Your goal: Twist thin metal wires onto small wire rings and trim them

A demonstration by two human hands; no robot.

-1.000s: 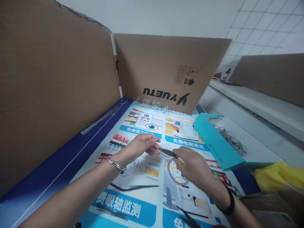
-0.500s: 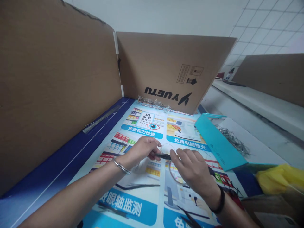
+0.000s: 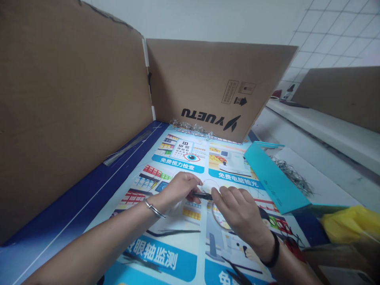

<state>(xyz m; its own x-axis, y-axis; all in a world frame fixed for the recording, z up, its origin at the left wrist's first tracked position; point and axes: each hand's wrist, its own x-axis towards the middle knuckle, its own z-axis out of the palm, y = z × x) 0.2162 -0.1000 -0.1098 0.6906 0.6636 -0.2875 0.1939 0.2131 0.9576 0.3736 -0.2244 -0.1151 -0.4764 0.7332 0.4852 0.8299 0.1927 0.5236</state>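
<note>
Over the printed poster (image 3: 190, 221), my right hand (image 3: 237, 206) is wrapped round a slim black tool (image 3: 203, 195) whose tip points left. The tip reaches the fingertips of my left hand (image 3: 184, 188), which are pinched together; what they grip is too small to tell. A thin pale wire loop (image 3: 211, 183) arches between the two hands. Another thin ring (image 3: 218, 219) hangs below my right hand, partly hidden by it. Dark thin strands (image 3: 178, 231) lie on the poster below my hands.
Tall cardboard panels (image 3: 74, 99) stand left and behind (image 3: 202, 79). Clear scraps (image 3: 190, 126) lie along the back one. At right are a turquoise box (image 3: 276, 182) with wire pieces (image 3: 292, 174), a yellow bag (image 3: 350, 223) and black cords (image 3: 291, 233). Clear strips (image 3: 127, 148) lie at left.
Both hands keep nearly the same pose. The black tool's tip appears slightly turned, and the wire loop has shifted a little.
</note>
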